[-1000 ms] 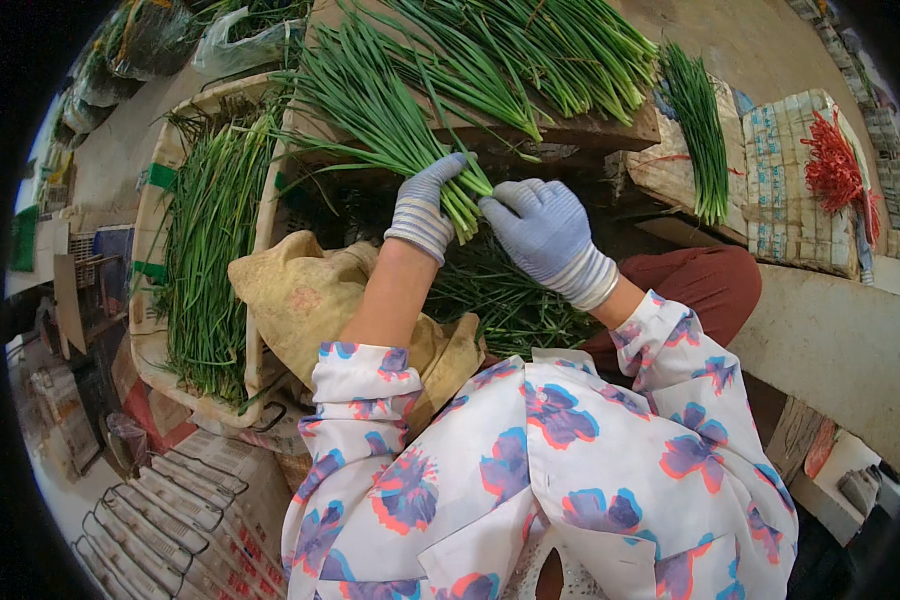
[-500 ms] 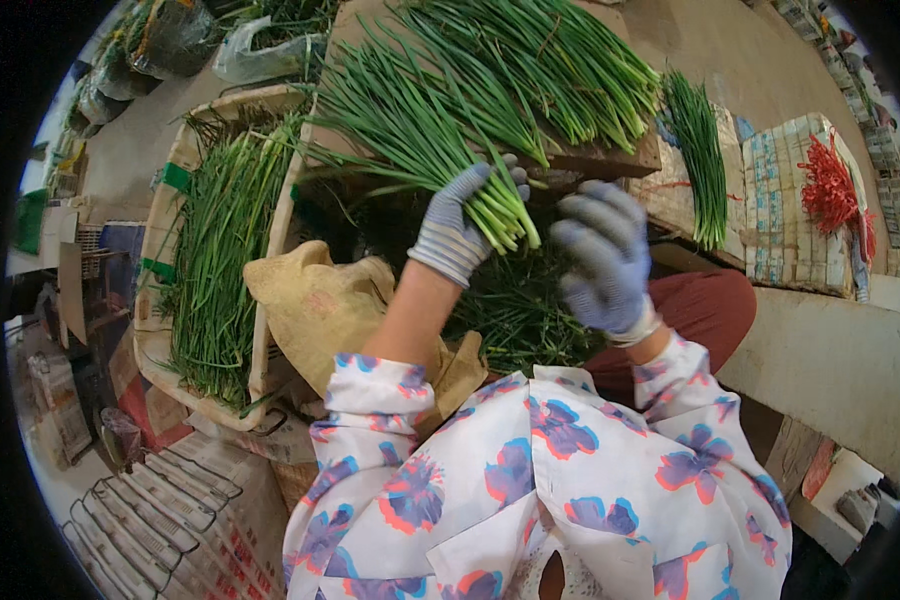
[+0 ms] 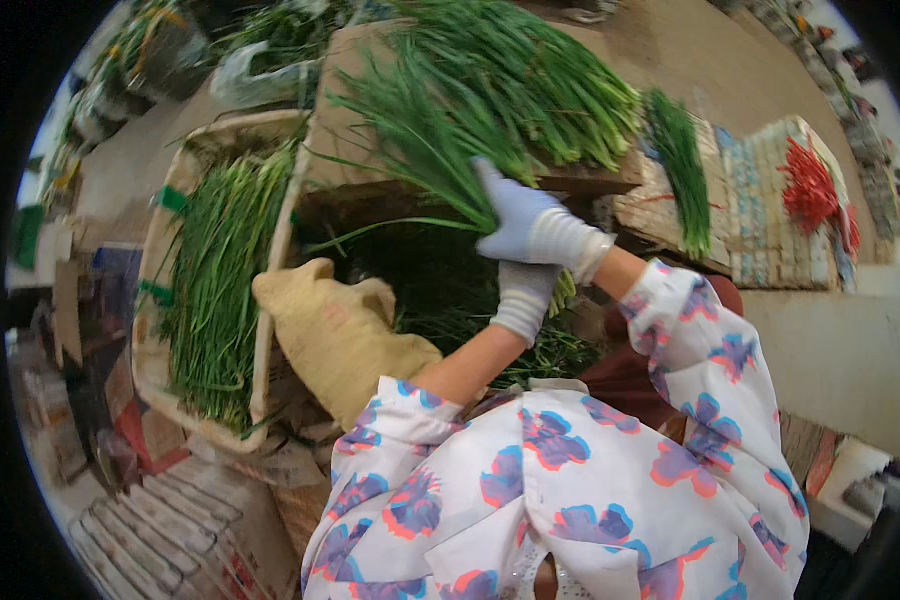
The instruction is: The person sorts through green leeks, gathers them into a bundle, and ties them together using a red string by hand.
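Both my hands wear pale grey-blue work gloves with striped white cuffs. My right hand (image 3: 528, 220) crosses over the left and grips a bunch of green chives (image 3: 460, 185), its thumb pointing up along the leaves. Beneath it, my left hand (image 3: 526, 288) is closed on the same bunch; its fingers are mostly hidden. Pale stem ends show just right of the left hand, and the leaves fan out up and left. Beyond my hands, a large pile of chives (image 3: 540, 80) covers much of a brown board (image 3: 345, 150). A few loose leaves hang over its near edge.
A cream plastic crate (image 3: 150, 365) full of chives stands at left, a tan cloth sack (image 3: 335, 325) beside it. One bunch (image 3: 682, 170) lies on a taped box at right, near red ties (image 3: 808, 185) on another box. Loose greens (image 3: 560, 355) lie below my hands.
My right hand has moved left and crossed over the left hand, taking hold of the chive bunch. The left hand has moved right and slightly down with it.
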{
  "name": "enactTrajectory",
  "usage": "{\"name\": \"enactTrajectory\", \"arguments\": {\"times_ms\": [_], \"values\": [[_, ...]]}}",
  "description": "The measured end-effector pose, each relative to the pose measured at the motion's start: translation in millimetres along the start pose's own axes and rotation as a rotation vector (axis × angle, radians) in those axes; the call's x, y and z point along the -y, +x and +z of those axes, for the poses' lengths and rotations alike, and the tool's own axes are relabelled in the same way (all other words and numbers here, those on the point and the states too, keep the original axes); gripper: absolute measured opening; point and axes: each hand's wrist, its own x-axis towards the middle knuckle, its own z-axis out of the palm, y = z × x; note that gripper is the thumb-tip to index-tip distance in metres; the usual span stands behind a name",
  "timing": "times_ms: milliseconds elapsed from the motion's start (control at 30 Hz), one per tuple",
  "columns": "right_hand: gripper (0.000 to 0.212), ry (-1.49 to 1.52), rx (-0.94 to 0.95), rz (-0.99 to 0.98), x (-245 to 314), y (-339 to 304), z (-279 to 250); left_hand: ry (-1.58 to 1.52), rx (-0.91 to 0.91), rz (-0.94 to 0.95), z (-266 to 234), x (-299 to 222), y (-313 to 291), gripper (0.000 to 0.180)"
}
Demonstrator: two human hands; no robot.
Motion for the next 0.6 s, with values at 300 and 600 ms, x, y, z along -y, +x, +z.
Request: {"name": "enactTrajectory", "arguments": {"times_ms": [300,600], "values": [[0.046,0.413,-0.534,-0.147,-121,-23,-169,1.354,-0.279,-0.336,54,32,-20,0.076],[0.076,-0.289,-0.701,0.567,-388,-57,-122,1.363,-0.811,0.027,63,-50,0,0.044]]}}
